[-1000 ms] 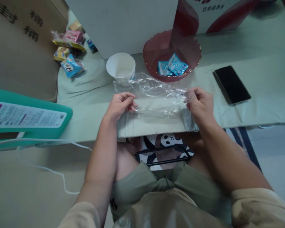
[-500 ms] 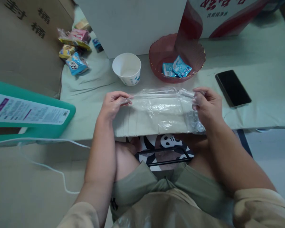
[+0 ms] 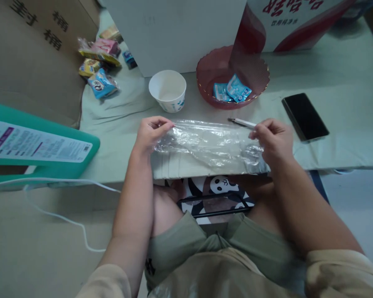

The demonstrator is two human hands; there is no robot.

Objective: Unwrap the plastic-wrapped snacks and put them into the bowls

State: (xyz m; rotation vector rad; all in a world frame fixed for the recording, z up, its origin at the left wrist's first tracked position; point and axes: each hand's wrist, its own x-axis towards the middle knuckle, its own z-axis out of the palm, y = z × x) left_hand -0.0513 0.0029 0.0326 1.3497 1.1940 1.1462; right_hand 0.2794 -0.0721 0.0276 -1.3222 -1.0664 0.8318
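Observation:
A clear, crinkled plastic bag (image 3: 205, 140) is stretched flat between my two hands, along the front edge of the table. The thumb and fingers of my left hand (image 3: 151, 131) pinch its upper left corner. At the other end, my right hand (image 3: 274, 138) is closed at the bag's right side, where the plastic bunches up. A slim white pen-like stick (image 3: 243, 122) with a dark tip points left from beside my right fingers; I cannot tell whether they touch it or it lies on the table.
Behind the bag stand a white paper cup (image 3: 168, 91) and a reddish glass bowl (image 3: 209, 97) with blue packets. A phone (image 3: 305, 116) lies to the right. Wrapped snacks (image 3: 101, 82), a cardboard box (image 3: 49, 70) and a green container (image 3: 81, 140) are on the left. White boxes (image 3: 177, 37) stand behind.
The bag's upper edge has dropped and spread toward me, its left part now wider. The white stick, earlier covered by plastic, shows plainly. My hands have barely moved.

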